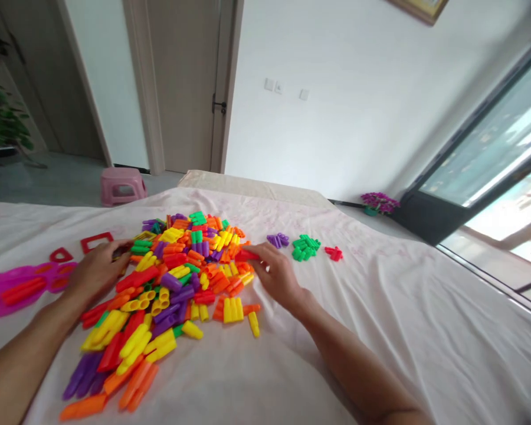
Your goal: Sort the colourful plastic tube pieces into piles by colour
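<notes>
A large heap of plastic pieces (172,289) in red, orange, yellow, green and purple lies on the pale cloth. At the heap's left edge, my left hand (101,264) has curled fingers; what they hold, if anything, is hidden. On the opposite side, my right hand (278,273) pinches a red piece (246,255) over the heap's right edge. To the right of that hand sit three small groups: purple pieces (278,240), green pieces (305,248) and red pieces (334,253).
Left of the heap lie a magenta bag (9,286) with red pieces on it and red frame shapes (61,255). Beyond the cloth-covered surface (380,330) stand a pink stool (123,186) and purple flowers (380,202). A door (186,88) is behind.
</notes>
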The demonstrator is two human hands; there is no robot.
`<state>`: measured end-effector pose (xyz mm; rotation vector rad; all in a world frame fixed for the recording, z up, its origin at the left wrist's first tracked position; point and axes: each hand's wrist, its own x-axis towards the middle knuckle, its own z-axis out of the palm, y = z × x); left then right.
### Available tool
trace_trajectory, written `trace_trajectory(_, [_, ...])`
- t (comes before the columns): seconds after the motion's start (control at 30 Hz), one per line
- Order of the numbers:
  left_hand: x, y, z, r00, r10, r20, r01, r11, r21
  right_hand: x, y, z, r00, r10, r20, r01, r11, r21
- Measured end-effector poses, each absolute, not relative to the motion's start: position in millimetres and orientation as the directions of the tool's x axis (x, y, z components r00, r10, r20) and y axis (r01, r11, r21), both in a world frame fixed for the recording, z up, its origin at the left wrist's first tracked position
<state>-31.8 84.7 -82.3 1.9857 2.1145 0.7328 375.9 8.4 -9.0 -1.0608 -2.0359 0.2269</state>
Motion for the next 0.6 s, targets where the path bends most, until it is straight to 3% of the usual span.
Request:
trace_trajectory(0.1, [-33, 87, -84, -0.112, 0.978, 0.178, 0.886, 0.017, 0.464, 444, 52, -5, 0.057, 0.824, 0.563, 0.769, 0.323, -0.551])
trace_trajectory(0.2, [-34, 89, -86, -0.102, 0.979, 0.176, 0.879, 0.005, 0.477, 516, 81, -9, 0.353, 0.777, 0.521, 0.834, -0.008, -0.552])
trace_trajectory(0.4, [-36, 89, -87, -0.098, 0.982, 0.161, 0.888, 0.013, 0.459, 617, 98, -30, 0.482, 0.737, 0.474, 0.876, -0.399, -0.271])
trace_trajectory(0.6, [-38, 91, -92, -0.091, 0.980, 0.175, 0.880, -0.002, 0.474, 638, 106, -47, 0.395, 0.859, 0.325, 0.906, -0.422, 0.014])
